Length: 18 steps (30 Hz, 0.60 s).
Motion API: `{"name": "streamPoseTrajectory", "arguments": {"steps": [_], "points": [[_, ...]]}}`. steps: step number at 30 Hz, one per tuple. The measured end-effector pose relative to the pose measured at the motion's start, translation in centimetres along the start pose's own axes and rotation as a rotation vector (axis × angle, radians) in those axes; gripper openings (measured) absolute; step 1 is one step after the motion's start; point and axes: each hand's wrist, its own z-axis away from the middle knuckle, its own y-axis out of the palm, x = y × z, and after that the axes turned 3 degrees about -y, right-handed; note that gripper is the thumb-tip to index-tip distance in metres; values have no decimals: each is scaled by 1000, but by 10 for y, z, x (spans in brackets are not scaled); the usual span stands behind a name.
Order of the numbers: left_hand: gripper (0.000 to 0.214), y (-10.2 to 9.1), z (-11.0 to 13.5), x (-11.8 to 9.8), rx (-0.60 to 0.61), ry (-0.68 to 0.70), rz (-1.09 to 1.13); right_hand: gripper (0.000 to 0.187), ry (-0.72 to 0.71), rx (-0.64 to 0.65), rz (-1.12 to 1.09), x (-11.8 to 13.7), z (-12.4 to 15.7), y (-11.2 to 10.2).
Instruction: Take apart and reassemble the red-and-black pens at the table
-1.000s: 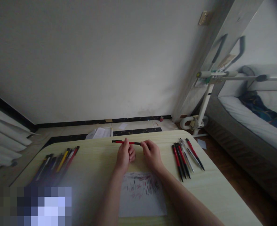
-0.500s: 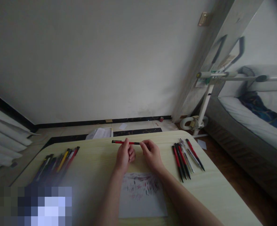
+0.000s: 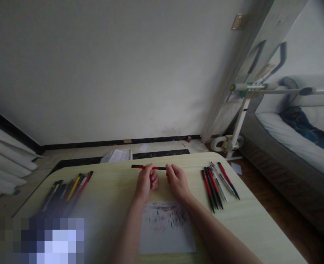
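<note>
A red and black pen (image 3: 158,168) lies level between my two hands, above the far part of the table. My left hand (image 3: 146,179) is closed on its barrel, thumb on top and fingers curled. At the pen's right end, my right hand (image 3: 177,179) pinches the dark tip section between thumb and fingers. Below my hands, between the forearms, rests a white sheet of paper (image 3: 166,240) covered in its upper part with dark and reddish scribbles.
On the table (image 3: 109,190), several red, black and clear pens (image 3: 215,189) lie at the right. Another bunch of pens (image 3: 73,189), some yellow, lies at the left, partly blurred. A box with papers (image 3: 119,156) stands on the floor beyond the far edge, near the wall.
Both hands keep hold of the pen. It has shifted very slightly to the right and down, and the right fingers have closed in more around its tip end.
</note>
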Motion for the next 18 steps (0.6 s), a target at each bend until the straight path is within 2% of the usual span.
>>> {"name": "streamPoseTrajectory", "arguments": {"steps": [18], "points": [[37,3,2,0,32,85,-60,43,-1,-6,7,2,0,-1]]}}
